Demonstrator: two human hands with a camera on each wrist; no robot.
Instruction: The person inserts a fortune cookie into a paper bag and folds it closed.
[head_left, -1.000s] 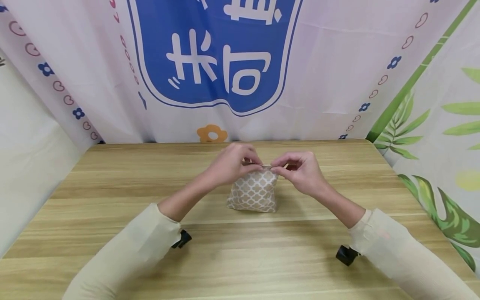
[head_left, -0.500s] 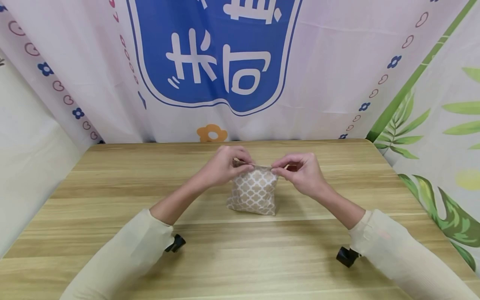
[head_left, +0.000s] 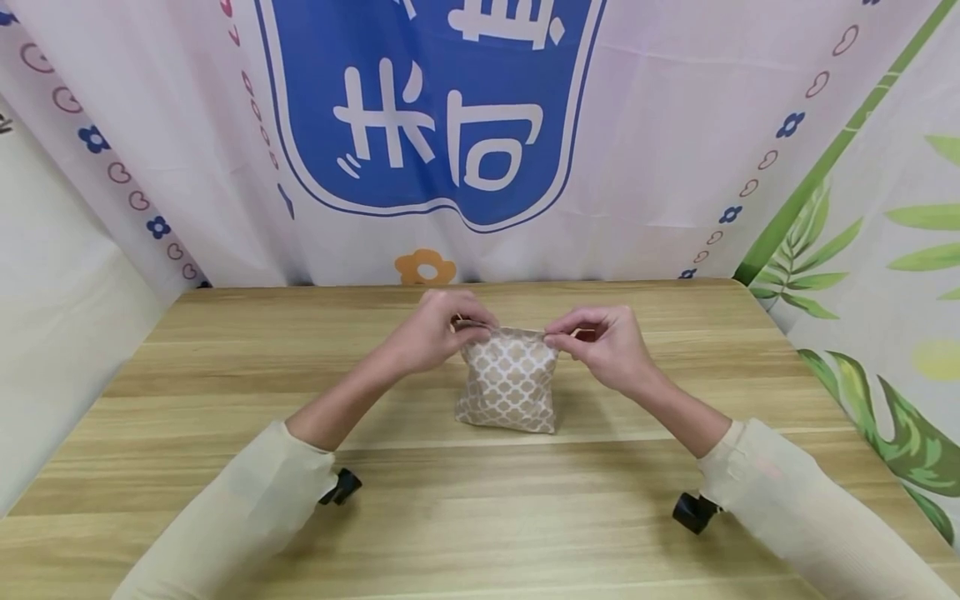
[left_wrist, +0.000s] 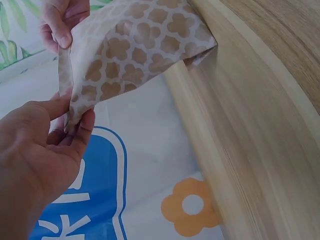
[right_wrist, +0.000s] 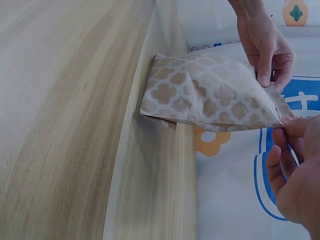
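Observation:
A tan paper bag (head_left: 510,383) with a white lattice print stands upright on the wooden table, its top edge folded over into a narrow strip. My left hand (head_left: 438,332) pinches the left end of that fold between thumb and fingers. At the right end, my right hand (head_left: 600,343) pinches the same fold. The left wrist view shows the bag (left_wrist: 135,47) with its folded edge running between both hands. From the right wrist, the bag's base (right_wrist: 155,107) meets the table and its body looks puffed out.
The wooden table (head_left: 525,517) reaches back to a printed curtain (head_left: 637,167) with a blue sign and an orange flower. A leaf-patterned cloth (head_left: 885,333) hangs along the right side. Black wrist cameras (head_left: 692,512) stick out under both sleeves.
My left hand has slid leftward along the bag's top edge, away from the right hand, so more of the fold shows between them. The right hand has stayed nearly still.

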